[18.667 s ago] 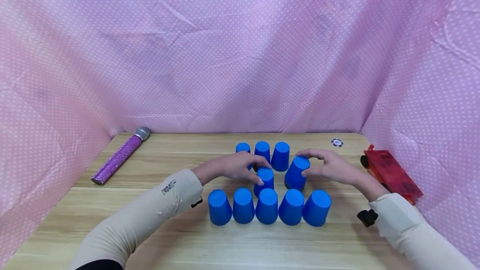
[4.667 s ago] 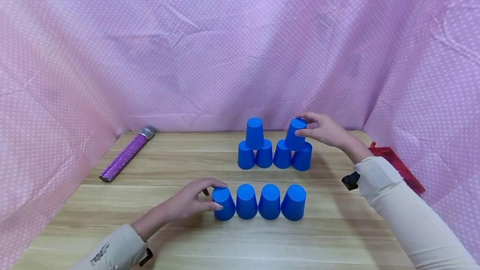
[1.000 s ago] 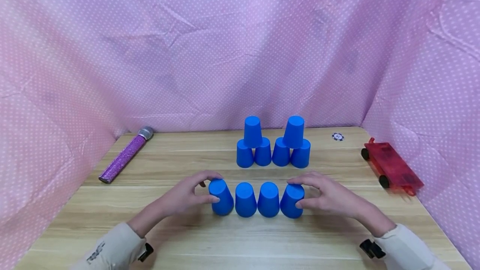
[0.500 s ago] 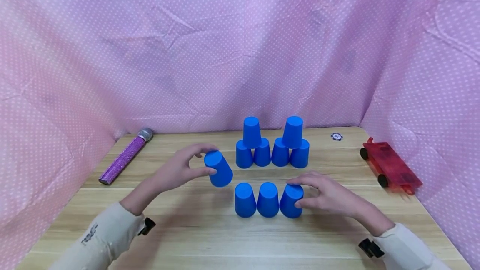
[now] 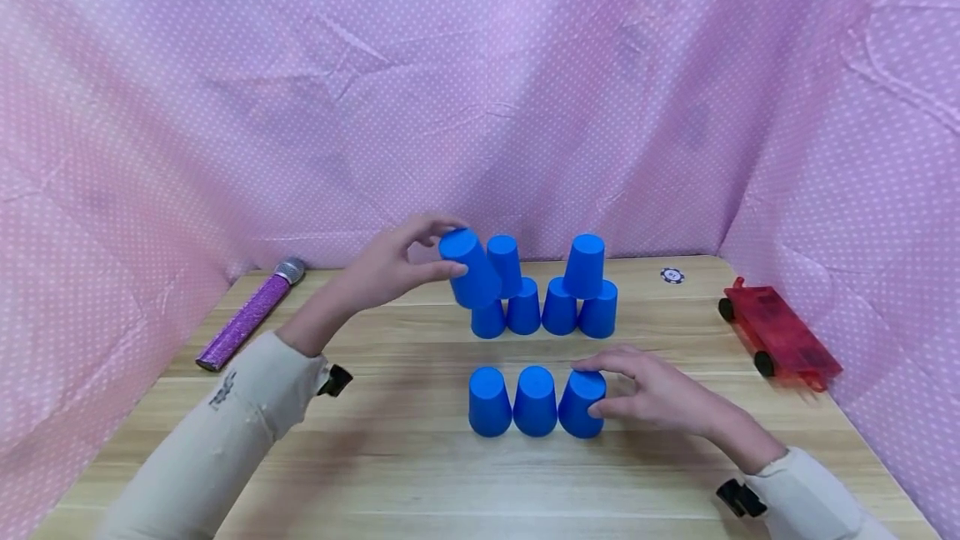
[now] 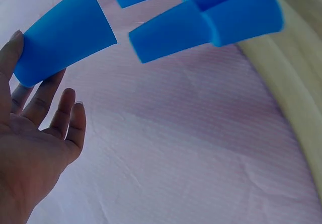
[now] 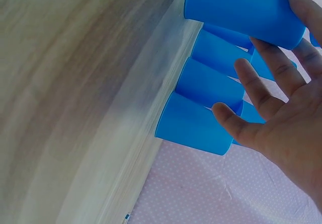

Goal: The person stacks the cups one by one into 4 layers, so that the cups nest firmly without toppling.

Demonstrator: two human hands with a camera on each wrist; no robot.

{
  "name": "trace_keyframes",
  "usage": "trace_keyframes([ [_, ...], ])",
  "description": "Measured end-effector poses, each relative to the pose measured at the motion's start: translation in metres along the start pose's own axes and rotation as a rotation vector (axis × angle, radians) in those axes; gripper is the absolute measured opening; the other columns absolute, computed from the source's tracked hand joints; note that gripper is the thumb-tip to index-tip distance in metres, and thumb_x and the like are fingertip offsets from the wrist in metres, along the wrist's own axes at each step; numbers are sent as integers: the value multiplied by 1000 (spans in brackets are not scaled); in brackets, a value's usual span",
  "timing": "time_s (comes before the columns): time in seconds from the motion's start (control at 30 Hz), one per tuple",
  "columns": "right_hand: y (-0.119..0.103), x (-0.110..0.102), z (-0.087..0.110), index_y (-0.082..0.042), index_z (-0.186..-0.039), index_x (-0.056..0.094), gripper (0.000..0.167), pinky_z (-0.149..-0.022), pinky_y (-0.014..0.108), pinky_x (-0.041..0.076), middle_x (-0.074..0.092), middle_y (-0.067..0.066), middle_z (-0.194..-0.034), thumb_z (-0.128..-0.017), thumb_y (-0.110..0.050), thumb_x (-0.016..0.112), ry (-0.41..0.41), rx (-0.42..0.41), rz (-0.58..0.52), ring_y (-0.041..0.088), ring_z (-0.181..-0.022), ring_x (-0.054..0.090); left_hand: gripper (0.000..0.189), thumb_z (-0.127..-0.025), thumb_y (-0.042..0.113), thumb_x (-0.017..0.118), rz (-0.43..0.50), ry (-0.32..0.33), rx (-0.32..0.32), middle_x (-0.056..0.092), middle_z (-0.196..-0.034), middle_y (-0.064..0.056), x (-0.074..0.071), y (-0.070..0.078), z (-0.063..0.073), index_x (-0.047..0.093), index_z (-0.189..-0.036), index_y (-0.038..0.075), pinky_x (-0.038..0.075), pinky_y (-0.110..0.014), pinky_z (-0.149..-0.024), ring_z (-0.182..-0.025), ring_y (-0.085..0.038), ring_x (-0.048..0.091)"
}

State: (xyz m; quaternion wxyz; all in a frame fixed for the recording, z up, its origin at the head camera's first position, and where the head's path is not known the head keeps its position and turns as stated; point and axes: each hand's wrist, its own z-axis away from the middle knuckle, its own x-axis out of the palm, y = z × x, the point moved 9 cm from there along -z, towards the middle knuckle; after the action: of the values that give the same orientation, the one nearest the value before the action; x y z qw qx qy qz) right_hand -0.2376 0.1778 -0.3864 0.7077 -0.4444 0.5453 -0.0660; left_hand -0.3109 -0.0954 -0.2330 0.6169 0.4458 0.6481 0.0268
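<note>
My left hand (image 5: 390, 269) pinches a tilted, upside-down blue cup (image 5: 471, 273) near its closed end, in the air. In the head view this cup overlaps the left part of the back stack; the left wrist view shows a gap between it and the stacked cups (image 6: 171, 31). My right hand (image 5: 660, 394) holds the rightmost cup (image 5: 581, 407) of the front row between thumb and fingers; that cup stands on the table. Beside it stand two more upside-down cups, a middle one (image 5: 536, 402) and a left one (image 5: 489, 404).
Behind the row, one cup (image 5: 585, 265) sits across two cups on the right, another (image 5: 505, 263) across two on the left. A purple glitter microphone (image 5: 247, 315) lies at the left. A poker chip (image 5: 672, 275) and a red toy car (image 5: 783, 336) are at the right.
The left hand has lifted the leftmost front-row cup off the table and carried it up, back and rightward to the left stack. The right hand stays on its cup.
</note>
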Motion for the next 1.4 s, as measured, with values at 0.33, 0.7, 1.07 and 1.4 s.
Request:
trace_keyframes([
  [0.33, 0, 0, 0, -30, -135, 61, 50, -97, 58, 52, 63, 3, -136, -89, -44, 74, -7, -6, 1, 34, -126, 56, 53, -92, 43, 71, -25, 11, 80, 60, -139, -1, 6, 32, -49, 55, -139, 26, 50, -49, -101, -128, -24, 54],
  [0.7, 2, 0, 0, -31, -135, 62, 50, -96, 58, 52, 63, 3, -136, -89, -45, 74, -4, -2, 4, 34, -126, 56, 58, -92, 46, 69, -65, -24, 68, 59, -141, -4, 31, 38, -85, 53, -141, 21, 47, -51, -107, -133, -24, 51],
  [1.07, 4, 1, 0, -30, -135, 62, 50, -95, 57, 53, 62, 2, -137, -89, -46, 73, -8, 21, 0, 33, -127, 55, 57, -93, 48, 68, -69, -74, -34, 58, -141, -6, 66, 27, -108, 50, -142, 25, 46, -57, -106, -140, -27, 40],
  [1.4, 6, 1, -1, -33, -135, 61, 50, -96, 58, 53, 62, 2, -138, -88, -46, 74, -10, 34, -2, 34, -128, 55, 59, -92, 49, 68, -107, -79, -101, 56, -141, -5, 79, 16, -113, 49, -143, 27, 47, -57, -105, -140, -29, 39],
])
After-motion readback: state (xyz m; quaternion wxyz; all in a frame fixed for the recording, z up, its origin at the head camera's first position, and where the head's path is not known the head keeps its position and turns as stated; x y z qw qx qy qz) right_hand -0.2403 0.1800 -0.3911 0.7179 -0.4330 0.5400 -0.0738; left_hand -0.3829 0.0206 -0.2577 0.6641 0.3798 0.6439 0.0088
